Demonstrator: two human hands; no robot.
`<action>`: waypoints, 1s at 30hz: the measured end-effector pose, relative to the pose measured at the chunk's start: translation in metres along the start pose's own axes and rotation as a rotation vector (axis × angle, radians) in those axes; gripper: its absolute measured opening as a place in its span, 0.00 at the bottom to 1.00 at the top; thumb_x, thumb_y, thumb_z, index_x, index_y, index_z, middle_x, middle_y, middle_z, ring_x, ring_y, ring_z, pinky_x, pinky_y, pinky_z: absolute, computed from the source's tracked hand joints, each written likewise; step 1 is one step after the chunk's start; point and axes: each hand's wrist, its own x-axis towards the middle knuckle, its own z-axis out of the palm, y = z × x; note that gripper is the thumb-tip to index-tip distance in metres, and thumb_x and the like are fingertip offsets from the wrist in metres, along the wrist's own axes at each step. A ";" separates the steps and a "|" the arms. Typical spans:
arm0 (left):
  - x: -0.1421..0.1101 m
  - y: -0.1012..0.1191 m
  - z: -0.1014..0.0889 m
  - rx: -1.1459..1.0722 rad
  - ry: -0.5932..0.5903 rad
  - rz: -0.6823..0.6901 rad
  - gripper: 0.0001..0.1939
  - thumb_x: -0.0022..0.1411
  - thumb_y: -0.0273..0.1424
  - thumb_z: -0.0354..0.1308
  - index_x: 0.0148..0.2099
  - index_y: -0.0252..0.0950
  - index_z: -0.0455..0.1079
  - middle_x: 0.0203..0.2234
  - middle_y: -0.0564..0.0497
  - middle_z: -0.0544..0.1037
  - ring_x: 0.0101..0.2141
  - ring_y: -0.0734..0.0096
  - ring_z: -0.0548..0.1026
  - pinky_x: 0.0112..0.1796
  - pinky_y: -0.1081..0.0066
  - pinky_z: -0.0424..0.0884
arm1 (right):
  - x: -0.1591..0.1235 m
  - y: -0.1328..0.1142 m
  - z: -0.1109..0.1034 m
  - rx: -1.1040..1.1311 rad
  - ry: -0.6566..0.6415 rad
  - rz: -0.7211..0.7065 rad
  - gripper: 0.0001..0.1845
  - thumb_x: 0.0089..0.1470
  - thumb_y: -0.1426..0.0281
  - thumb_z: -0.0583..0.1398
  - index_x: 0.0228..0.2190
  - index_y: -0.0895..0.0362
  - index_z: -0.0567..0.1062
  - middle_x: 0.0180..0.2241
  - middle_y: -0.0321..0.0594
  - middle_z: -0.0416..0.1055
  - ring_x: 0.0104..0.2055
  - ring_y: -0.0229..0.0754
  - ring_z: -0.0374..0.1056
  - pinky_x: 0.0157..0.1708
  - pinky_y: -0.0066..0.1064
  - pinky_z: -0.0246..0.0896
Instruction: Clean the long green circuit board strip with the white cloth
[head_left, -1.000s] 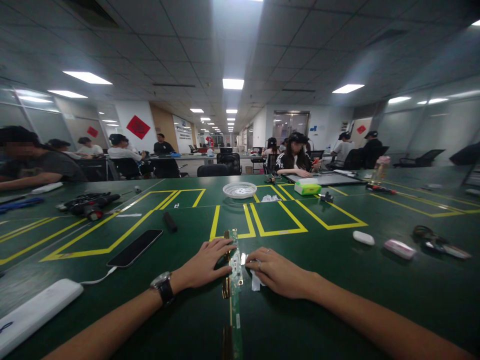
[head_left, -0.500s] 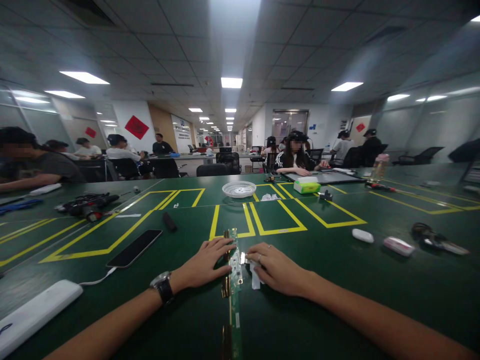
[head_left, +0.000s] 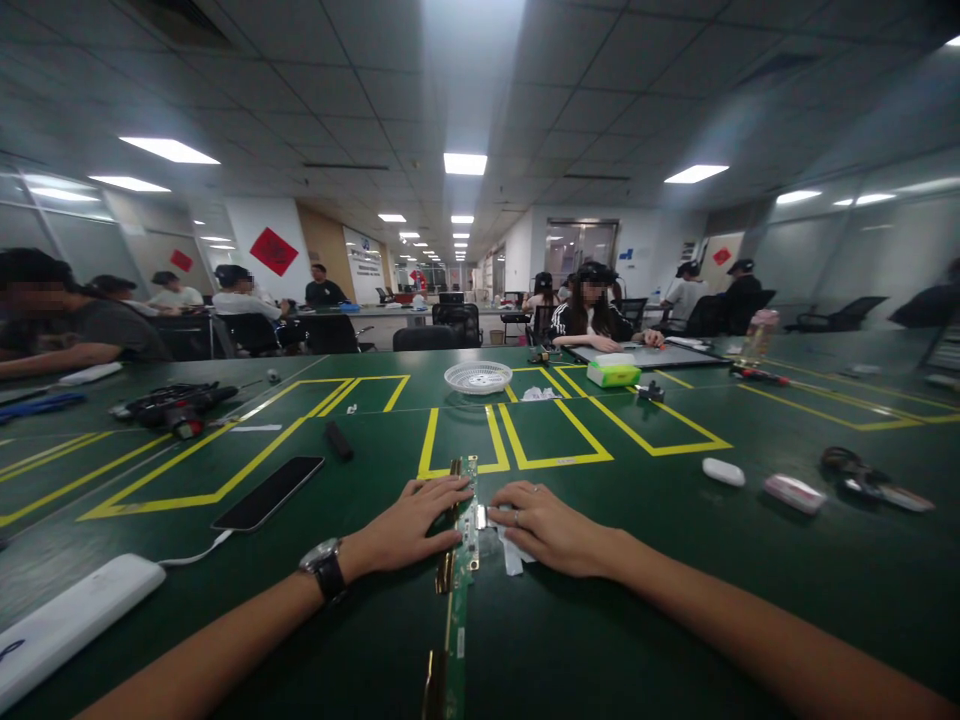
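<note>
Both hands lie flat on a green tabletop (head_left: 675, 560) on either side of a long, narrow circuit board (head_left: 466, 520) that runs from 6 o'clock toward 12 o'clock, its far end just short of a yellow taped box (head_left: 459, 440). The left hand (head_left: 409, 525), a watch (head_left: 324, 570) on its wrist, presses palm-down with extended fingers on the board's left edge; its grip is released, clamping rather than grasping. The right hand (head_left: 551, 525), a ring on one finger, rests at 3 o'clock of the board, fingertips touching a small white strip (head_left: 511, 550) beside the board's edge; whether those fingertips pinch the strip or only press it cannot be told at this resolution, though the hand is not clenched. The step in hand appears to be steadying the board while the right fingertips work at a connector or tape at its right edge. The next move probably calls for a fine pinch by the right hand at that edge, with steady downward pressure from the left so that the board does not slide or flex. Round about: a phone (head_left: 268, 493) at 9 o'clock with a cable to a white pack (head_left: 71, 625) at 8 o'clock, a white basket (head_left: 478, 378) at 12 o'clock, a green box (head_left: 614, 373) at 1 o'clock, and two small cases (head_left: 757, 482) at 3 o'clock. Other people sit at the far side.
</note>
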 end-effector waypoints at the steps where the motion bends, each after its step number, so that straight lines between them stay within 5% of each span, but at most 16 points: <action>1: 0.000 0.001 0.000 0.004 -0.006 -0.003 0.29 0.70 0.50 0.47 0.69 0.50 0.53 0.68 0.51 0.54 0.66 0.52 0.54 0.61 0.49 0.50 | 0.000 0.000 0.000 -0.002 -0.001 -0.009 0.20 0.67 0.67 0.50 0.56 0.55 0.70 0.55 0.47 0.66 0.58 0.47 0.59 0.57 0.43 0.52; 12: 0.001 0.007 -0.001 0.048 -0.009 0.019 0.28 0.72 0.49 0.45 0.68 0.45 0.55 0.68 0.49 0.55 0.65 0.54 0.54 0.61 0.52 0.51 | 0.002 -0.013 0.007 -0.053 0.040 0.041 0.18 0.64 0.68 0.53 0.53 0.58 0.72 0.53 0.49 0.67 0.58 0.49 0.58 0.57 0.43 0.53; 19: 0.001 0.009 -0.003 0.033 -0.018 -0.001 0.29 0.71 0.49 0.45 0.69 0.48 0.51 0.67 0.50 0.56 0.65 0.54 0.55 0.61 0.52 0.50 | 0.004 -0.020 0.011 -0.052 0.049 0.071 0.19 0.63 0.65 0.55 0.53 0.58 0.72 0.54 0.49 0.67 0.57 0.51 0.60 0.56 0.44 0.53; 25: 0.001 0.007 -0.002 -0.003 0.028 0.003 0.34 0.70 0.51 0.47 0.72 0.51 0.42 0.67 0.50 0.56 0.64 0.53 0.56 0.60 0.53 0.53 | 0.008 -0.021 0.011 -0.148 0.061 0.118 0.17 0.62 0.73 0.53 0.49 0.57 0.75 0.50 0.48 0.71 0.53 0.50 0.63 0.52 0.44 0.53; 30: -0.002 0.008 -0.003 -0.031 0.013 0.021 0.38 0.69 0.51 0.50 0.73 0.48 0.40 0.68 0.48 0.55 0.64 0.52 0.57 0.60 0.53 0.54 | 0.016 -0.010 -0.003 -0.137 0.043 -0.066 0.24 0.62 0.76 0.52 0.58 0.53 0.68 0.58 0.44 0.67 0.61 0.47 0.58 0.59 0.44 0.48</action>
